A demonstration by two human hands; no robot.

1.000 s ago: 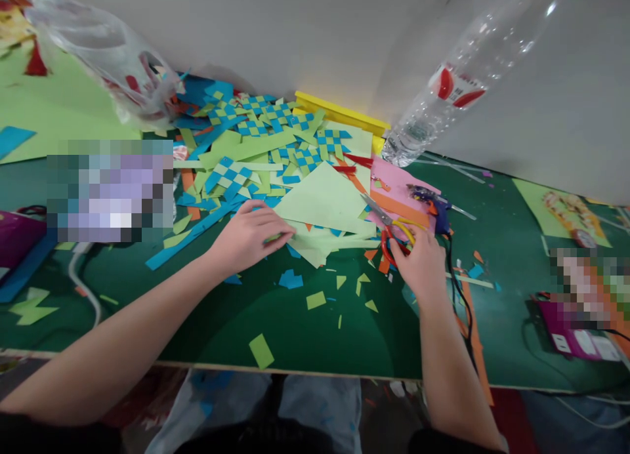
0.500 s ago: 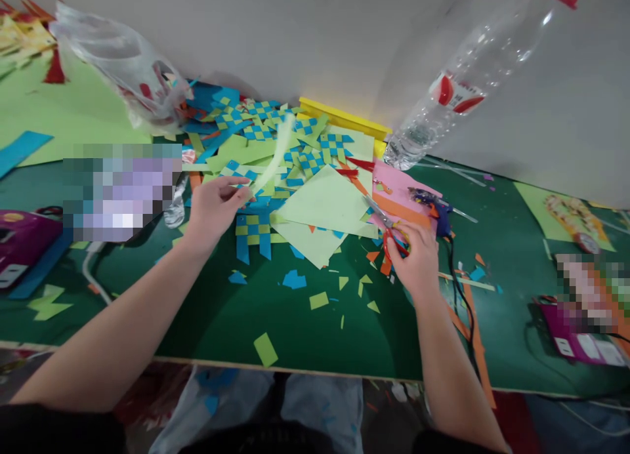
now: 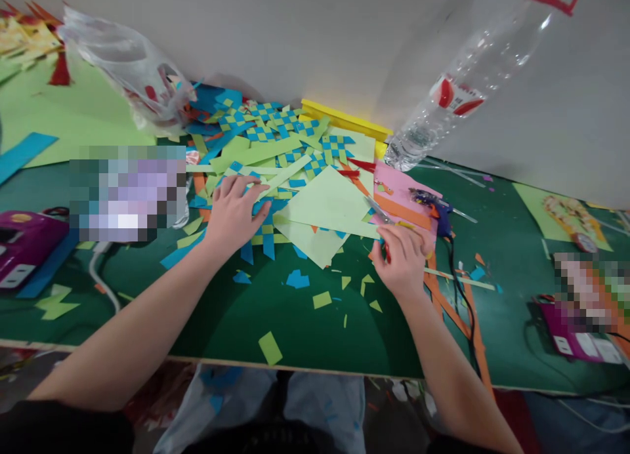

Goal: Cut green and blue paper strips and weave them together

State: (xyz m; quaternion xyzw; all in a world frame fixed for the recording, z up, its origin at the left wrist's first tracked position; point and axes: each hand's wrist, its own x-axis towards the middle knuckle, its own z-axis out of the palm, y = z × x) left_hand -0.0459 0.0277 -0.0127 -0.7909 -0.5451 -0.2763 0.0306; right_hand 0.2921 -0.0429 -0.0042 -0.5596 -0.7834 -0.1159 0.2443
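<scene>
My left hand (image 3: 236,211) lies flat with fingers spread on a blue and green woven paper square (image 3: 263,231), beside a loose light green strip (image 3: 283,175). My right hand (image 3: 401,260) is curled round the handles of scissors (image 3: 381,214) with red and yellow grips; the blades point up and left over a light green paper sheet (image 3: 327,205). A pile of woven blue-green squares (image 3: 275,123) lies behind, against the wall.
A clear plastic bottle (image 3: 457,90) leans on the wall at the right. A glue gun (image 3: 433,208) lies on pink paper (image 3: 394,185). A plastic bag (image 3: 132,73) sits at the back left. Paper scraps (image 3: 322,300) dot the green table (image 3: 295,329). Purple devices (image 3: 24,241) stand at both sides.
My left hand lifted a light green strip, dropped it on the pile, and now rests flat on the woven square. My right hand has shifted slightly left with the scissors.
</scene>
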